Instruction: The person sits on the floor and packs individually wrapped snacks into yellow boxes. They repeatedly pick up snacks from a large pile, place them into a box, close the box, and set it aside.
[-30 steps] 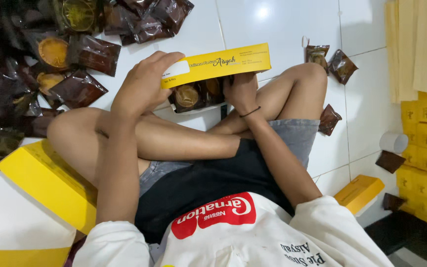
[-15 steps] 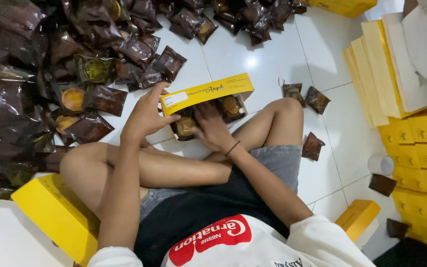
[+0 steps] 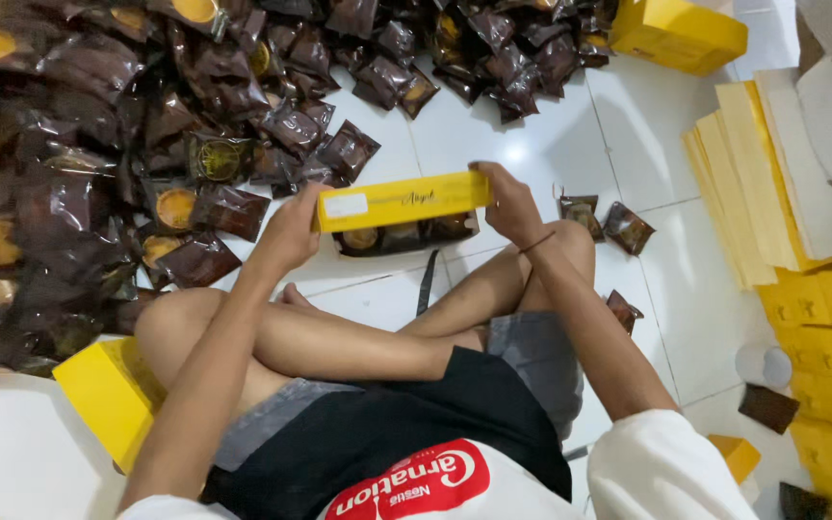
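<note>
Left hand [image 3: 289, 234], right hand [image 3: 507, 200] grip yellow box [image 3: 402, 201] ends.

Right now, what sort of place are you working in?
Probably a home or small-shop packing spot on a white tiled floor: a heap of brown wrapped pastry packets, stacks of flat yellow cartons, and a long yellow box held in both hands.

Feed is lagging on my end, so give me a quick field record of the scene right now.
left hand: grips the left end of the long yellow box
right hand: grips the box's right end
box: held level above the white tiled floor, dark packets showing under it
dark wrapped packets: big pile, upper left
flat yellow cartons: stacked at right
posture: seated cross-legged
</note>
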